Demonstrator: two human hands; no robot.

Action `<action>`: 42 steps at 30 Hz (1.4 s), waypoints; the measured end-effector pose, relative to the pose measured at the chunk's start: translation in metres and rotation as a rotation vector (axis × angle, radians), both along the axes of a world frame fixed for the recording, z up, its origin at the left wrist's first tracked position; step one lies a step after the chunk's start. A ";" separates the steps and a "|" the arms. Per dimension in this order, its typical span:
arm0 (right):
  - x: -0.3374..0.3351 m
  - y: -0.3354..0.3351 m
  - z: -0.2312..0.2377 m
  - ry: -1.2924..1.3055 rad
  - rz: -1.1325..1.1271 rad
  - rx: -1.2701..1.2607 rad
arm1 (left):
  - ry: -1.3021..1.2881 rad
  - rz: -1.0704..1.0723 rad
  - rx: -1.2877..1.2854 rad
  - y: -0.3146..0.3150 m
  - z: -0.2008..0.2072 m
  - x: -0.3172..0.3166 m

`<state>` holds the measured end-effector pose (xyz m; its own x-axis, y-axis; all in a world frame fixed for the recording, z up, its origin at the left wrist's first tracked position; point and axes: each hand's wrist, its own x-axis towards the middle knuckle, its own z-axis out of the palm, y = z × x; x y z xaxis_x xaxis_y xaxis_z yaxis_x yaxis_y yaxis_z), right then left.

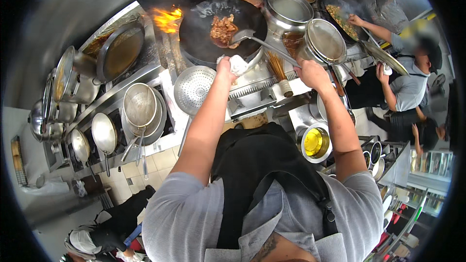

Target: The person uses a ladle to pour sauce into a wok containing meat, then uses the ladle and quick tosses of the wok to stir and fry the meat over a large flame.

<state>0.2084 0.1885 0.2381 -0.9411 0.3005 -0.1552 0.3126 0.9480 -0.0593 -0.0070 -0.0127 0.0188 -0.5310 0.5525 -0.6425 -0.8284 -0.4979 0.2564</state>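
Note:
A large black wok (pixel 252 22) sits on the range in front of me, with browned pieces of meat (pixel 223 28) in its middle. My left hand (pixel 224 69) is closed on a folded white cloth (pixel 238 65) at the wok's near rim; any handle beneath the cloth is hidden. My right hand (pixel 312 74) grips the end of a long-handled metal ladle (pixel 272 48). The ladle's bowl rests down in the wok, touching the right side of the meat. Flames (pixel 166 20) flare up beside the wok's left edge.
A perforated strainer (pixel 194 87) lies near my left forearm. A bamboo brush (pixel 277 68) and a steel pot (pixel 290 7) are right of the wok. A bowl of yellow oil (pixel 314 141) stands by my right elbow. At right, a co-worker (pixel 410 87) handles another wok.

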 end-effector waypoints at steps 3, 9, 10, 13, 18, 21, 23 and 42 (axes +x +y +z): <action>0.000 0.004 0.010 -0.042 0.109 -0.006 | 0.054 0.031 -0.105 -0.003 -0.030 -0.016; -0.019 -0.001 0.031 -0.073 0.176 -0.026 | 0.179 0.199 -0.083 0.008 0.017 0.038; -0.020 -0.005 0.024 -0.119 0.206 -0.051 | 0.164 0.179 -0.121 -0.001 0.015 0.048; -0.046 -0.027 -0.001 -0.054 0.085 -0.133 | 0.174 0.267 -0.254 -0.001 0.016 0.037; -0.037 -0.054 -0.034 0.072 -0.077 -0.150 | 0.249 0.222 -0.440 -0.026 0.007 0.125; -0.010 -0.044 -0.032 0.195 -0.102 -0.124 | 0.278 0.237 -0.350 -0.030 0.052 0.164; -0.001 -0.044 -0.015 0.121 -0.054 -0.133 | 0.147 0.233 -0.290 -0.027 0.044 0.124; 0.012 -0.046 -0.037 0.240 -0.075 -0.210 | 0.248 0.246 -0.375 -0.041 0.043 0.160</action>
